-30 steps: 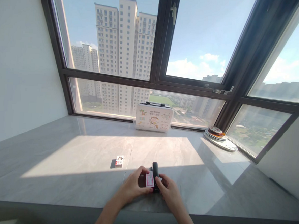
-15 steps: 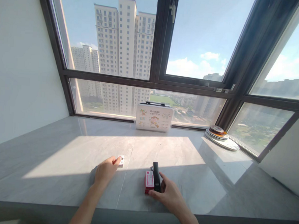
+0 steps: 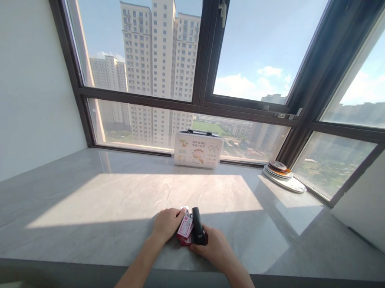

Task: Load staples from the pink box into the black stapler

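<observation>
My right hand [image 3: 217, 246] is closed around the lower end of a black stapler [image 3: 198, 227], which leans slightly to the left. Against the stapler's left side are small pink-and-white boxes [image 3: 185, 227]; one sits askew over another. My left hand [image 3: 168, 224] is at the left side of these boxes, its thumb and fingers pinched at their far end. A small white piece [image 3: 184, 208] shows at its fingertips, partly hidden, too small to name. Both hands are low over the grey stone sill, close together.
The marbled sill [image 3: 92, 238] spreads around my hands, its front edge just below them. A white carry case [image 3: 198, 151] with cartoon prints stands against the window. Stacked plates or discs [image 3: 283, 175] lie in the right corner.
My left hand has moved right, bringing the small white piece to the boxes beside the stapler. The boxes and the stapler are now tilted; my right hand stays at the stapler.
</observation>
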`<state>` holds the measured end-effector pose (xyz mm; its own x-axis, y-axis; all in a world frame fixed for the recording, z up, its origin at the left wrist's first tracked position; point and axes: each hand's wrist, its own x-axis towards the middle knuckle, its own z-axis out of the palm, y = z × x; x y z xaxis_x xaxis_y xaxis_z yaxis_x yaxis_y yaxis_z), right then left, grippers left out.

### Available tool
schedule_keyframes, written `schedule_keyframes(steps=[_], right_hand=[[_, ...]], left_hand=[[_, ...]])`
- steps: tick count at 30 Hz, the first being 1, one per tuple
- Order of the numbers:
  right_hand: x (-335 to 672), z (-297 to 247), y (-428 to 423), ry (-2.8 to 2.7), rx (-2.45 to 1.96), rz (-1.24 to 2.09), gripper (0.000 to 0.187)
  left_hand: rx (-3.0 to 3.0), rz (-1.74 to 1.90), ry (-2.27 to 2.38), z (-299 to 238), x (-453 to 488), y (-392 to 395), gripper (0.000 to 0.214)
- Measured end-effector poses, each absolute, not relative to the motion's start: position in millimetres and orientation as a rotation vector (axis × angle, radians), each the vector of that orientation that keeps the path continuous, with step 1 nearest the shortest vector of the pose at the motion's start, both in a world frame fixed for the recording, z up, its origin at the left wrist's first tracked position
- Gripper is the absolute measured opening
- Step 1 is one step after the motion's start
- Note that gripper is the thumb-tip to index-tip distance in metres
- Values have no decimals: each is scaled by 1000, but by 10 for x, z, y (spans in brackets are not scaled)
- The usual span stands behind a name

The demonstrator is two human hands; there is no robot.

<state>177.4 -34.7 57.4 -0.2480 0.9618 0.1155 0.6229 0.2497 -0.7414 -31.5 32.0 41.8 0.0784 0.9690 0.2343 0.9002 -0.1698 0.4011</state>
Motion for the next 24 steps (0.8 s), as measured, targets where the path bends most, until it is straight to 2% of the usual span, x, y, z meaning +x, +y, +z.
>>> schedule_keyframes(steps=[7,19,24], right_hand=[[1738,531,-438,-1955,-1536,699,55],[1697,526,-421,-1980,-1532,698,43],[1726,502,-404,-1959,-1463,740,45]], left_hand=[[2163,660,2024,414,-235,281,71],[2105,638,2194,370,33,174,72],[2136,606,2118,360,-43,166,67]])
